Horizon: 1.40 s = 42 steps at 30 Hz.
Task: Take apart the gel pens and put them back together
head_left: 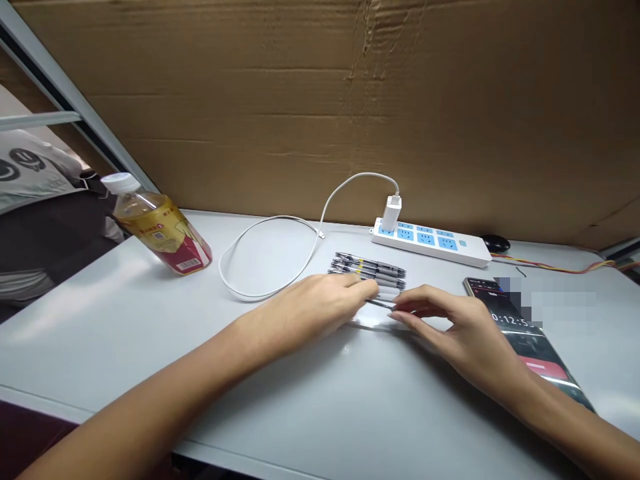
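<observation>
Several grey pens (373, 269) lie side by side in a row on the white table (310, 400). My left hand (320, 307) rests palm down just in front of them, its fingertips at the nearest pen. My right hand (457, 327) comes in from the right, fingertips pinching the other end of a thin pen (383, 304) that both hands hold between them. A clear plastic strip or sleeve (375, 324) lies flat under the hands.
A tea bottle (160, 230) with a red label stands at the left. A white charging cable (270, 257) loops to a plug in the power strip (433, 241). A phone (525, 337) with a running timer lies at the right. Cardboard (350, 100) walls the back.
</observation>
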Motion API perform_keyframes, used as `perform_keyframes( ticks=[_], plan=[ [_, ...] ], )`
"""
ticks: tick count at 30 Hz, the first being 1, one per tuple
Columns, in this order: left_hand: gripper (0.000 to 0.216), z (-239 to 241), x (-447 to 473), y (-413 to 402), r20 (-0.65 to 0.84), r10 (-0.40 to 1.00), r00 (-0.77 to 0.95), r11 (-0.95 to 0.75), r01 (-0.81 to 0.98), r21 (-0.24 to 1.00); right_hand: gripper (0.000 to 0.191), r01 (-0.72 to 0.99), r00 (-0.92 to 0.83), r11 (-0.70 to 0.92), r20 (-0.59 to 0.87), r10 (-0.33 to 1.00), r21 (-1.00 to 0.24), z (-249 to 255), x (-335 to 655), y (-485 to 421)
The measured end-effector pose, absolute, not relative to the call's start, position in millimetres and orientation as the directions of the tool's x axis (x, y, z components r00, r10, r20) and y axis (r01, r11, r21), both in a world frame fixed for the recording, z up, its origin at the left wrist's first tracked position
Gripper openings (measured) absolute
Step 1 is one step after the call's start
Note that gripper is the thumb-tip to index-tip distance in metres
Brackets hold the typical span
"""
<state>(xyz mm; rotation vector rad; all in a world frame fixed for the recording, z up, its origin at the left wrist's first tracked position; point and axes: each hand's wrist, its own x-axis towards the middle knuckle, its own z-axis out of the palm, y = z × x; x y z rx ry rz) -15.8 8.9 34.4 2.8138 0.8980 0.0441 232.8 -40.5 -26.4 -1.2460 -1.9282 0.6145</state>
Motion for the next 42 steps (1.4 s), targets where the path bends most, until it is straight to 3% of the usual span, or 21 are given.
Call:
perform_keyframes(
  ticks=[5, 9, 11, 15, 18, 25, 32, 37, 40, 42],
  plan=[
    [0.049, 20.5, -9.3, 1.9, 0.037, 0.558, 0.829, -0.822, 0.547, 0.157, 0.030, 0.562, -0.188, 0.367, 0.317, 0.930, -0.741, -28.8, 233.6, -41.7],
    [0.031, 5.9, -6.4, 4.0, 0.163, 0.597, 0.786, -0.801, 0.572, 0.175, 0.039, 0.605, -0.237, 0.374, 0.289, 0.927, -0.703, -27.8, 236.7, -41.5],
    [0.029, 2.9, -6.8, 6.3, 0.193, 0.607, 0.771, -0.794, 0.578, 0.190, 0.039, 0.677, -0.319, 0.437, 0.299, 0.899, -0.592, -24.6, 243.0, -39.1],
    [0.027, 2.2, -8.4, 9.4, 0.214, 0.626, 0.750, -0.780, 0.598, 0.184, 0.032, 0.760, -0.547, 0.598, 0.248, 0.800, -0.255, -16.0, 257.4, -32.5],
    [0.020, 0.9, -9.0, 10.3, 0.252, 0.627, 0.737, -0.779, 0.601, 0.180, 0.024, 0.747, -0.623, 0.646, 0.173, 0.763, -0.160, -12.7, 258.4, -31.0],
    [0.016, -1.5, -10.8, 12.9, 0.305, 0.605, 0.735, -0.795, 0.577, 0.187, 0.026, 0.748, -0.556, 0.643, 0.372, 0.743, -0.166, -15.0, 248.3, -32.7],
    [0.028, -4.0, -9.2, 10.4, 0.352, 0.536, 0.768, -0.843, 0.508, 0.175, 0.019, 0.711, -0.562, 0.681, 0.440, 0.700, -0.175, -19.4, 244.9, -35.0],
    [0.028, 0.2, -9.6, 9.3, 0.304, 0.502, 0.810, -0.859, 0.424, 0.286, 0.018, 0.676, -0.540, 0.685, 0.450, 0.711, -0.270, -19.9, 241.3, -36.9],
    [0.067, 4.9, -11.5, 8.4, 0.235, 0.435, 0.870, -0.859, 0.322, 0.397, 0.016, 0.644, -0.518, 0.691, 0.476, 0.711, -0.330, -20.4, 241.1, -37.7],
    [0.081, 6.2, -12.1, 8.7, 0.207, 0.437, 0.875, -0.846, 0.322, 0.426, 0.015, 0.632, -0.517, 0.704, 0.500, 0.695, -0.325, -20.9, 240.8, -38.8]
  ],
)
